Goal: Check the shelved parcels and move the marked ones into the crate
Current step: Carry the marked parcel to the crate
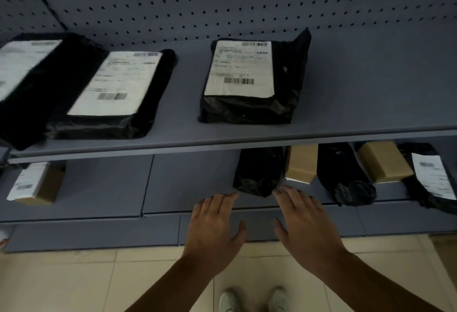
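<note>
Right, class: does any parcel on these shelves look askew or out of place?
Yes: on the upper shelf the leftmost black parcel lies slanted, overlapping its labelled neighbour, its corner reaching the front edge.

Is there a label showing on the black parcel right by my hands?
No, the black parcel shows only plain black plastic.

Three black plastic mailer bags lay flat on the upper shelf (358, 89), white labels up: the left bag (32, 84) against the second bag (116, 94), the third bag (249, 81) apart to their right. On the lower shelf (193, 183) sat a labelled cardboard box (37, 183) at left. Further right sat a crumpled black bag (259, 170), a plain brown box (300, 163), another black bag (343, 175), a second brown box (383, 163) and a labelled black bag (432, 178).
</note>
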Demonstrator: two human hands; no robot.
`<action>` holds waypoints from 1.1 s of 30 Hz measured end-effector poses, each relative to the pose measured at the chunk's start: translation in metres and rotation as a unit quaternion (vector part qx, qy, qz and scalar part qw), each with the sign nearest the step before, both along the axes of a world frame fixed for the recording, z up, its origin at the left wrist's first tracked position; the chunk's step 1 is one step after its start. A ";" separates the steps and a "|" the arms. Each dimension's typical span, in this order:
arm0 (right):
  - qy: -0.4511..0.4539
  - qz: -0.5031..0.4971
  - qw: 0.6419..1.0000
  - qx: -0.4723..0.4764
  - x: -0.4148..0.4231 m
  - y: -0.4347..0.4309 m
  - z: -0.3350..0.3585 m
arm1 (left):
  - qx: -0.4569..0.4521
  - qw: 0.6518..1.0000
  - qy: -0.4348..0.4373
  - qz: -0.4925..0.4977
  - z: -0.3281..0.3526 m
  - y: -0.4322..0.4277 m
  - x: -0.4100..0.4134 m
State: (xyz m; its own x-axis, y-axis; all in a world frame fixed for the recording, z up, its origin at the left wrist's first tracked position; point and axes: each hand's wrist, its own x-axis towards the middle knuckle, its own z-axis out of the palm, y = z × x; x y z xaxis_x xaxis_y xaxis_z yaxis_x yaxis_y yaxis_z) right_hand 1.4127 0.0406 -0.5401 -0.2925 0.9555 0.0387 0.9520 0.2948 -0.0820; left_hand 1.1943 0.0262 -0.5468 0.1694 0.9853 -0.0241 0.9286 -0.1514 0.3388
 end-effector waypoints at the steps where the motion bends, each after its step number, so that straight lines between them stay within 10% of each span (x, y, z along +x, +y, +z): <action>1: 0.002 0.002 1.000 0.003 -0.001 0.009 -0.006 | 0.006 1.000 0.001 0.002 -0.007 0.007 0.000; 19: 0.090 -0.062 0.978 -0.178 0.013 0.111 -0.183 | -0.079 0.995 -0.018 0.057 -0.184 0.124 0.046; 33: 0.277 -0.125 0.943 -0.136 -0.009 0.105 -0.239 | -0.127 0.953 -0.228 0.155 -0.223 0.128 0.032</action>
